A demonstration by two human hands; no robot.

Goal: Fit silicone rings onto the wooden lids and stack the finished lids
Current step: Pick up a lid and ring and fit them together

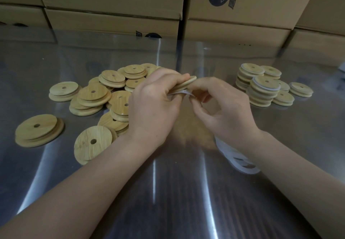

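Along the back, right up against the bench, stand cardboard boxes in tiers, flaps shut, dark printed logos on their fronts. What's inside them I can't tell from here.

Now the hands, front and centre, raised just above the shiny metal top. The left hand is curled round a wooden lid, fingers wrapped over its upper face, and only the far rim pokes out past the fingertips. The lid is tilted, its right edge higher. Under it hangs a pale silicone ring, showing as a thin whitish strip between the two hands. The right hand comes in from the other side, thumb and forefinger pinching at that ring just below the lid's rim, the other fingers loosely bent beneath. So both hands are closed on something, the left on the lid, the right on the ring, and the two hands touch in the middle.

To the left, there's a loose pile of bare lids, each with a small hole, overlapping every which way. One lone lid lies apart near the left edge, and another leans tilted beside the left forearm.

To the right, well apart from that heap, stand the finished lids, in short neat stacks with white rings showing at their rims, a few low ones beside the taller.

Partly hidden under the right forearm lie spare rings, flat on the bench.
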